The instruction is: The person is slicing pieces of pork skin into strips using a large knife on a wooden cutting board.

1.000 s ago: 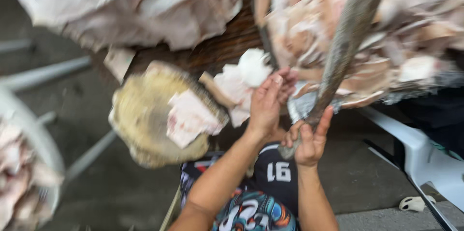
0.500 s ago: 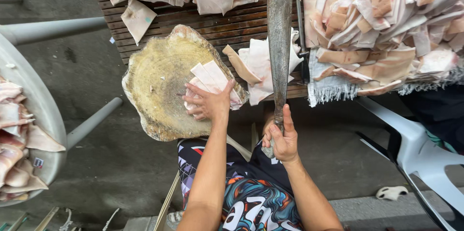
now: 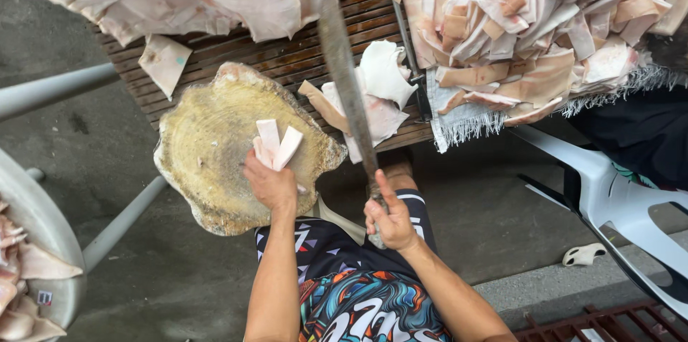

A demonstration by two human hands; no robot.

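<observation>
I read this as an outdoor meat-cutting stall: pork skin slabs [image 3: 545, 20] piled on a slatted wooden table [image 3: 287, 63], worn tree-round chopping block [image 3: 215, 148], long blade [image 3: 347, 84], concrete pavement [image 3: 86, 141], metal basin [image 3: 32, 220].

pale pink meat strips [image 3: 276, 146], yellowish chopping block [image 3: 215, 141]
</observation>
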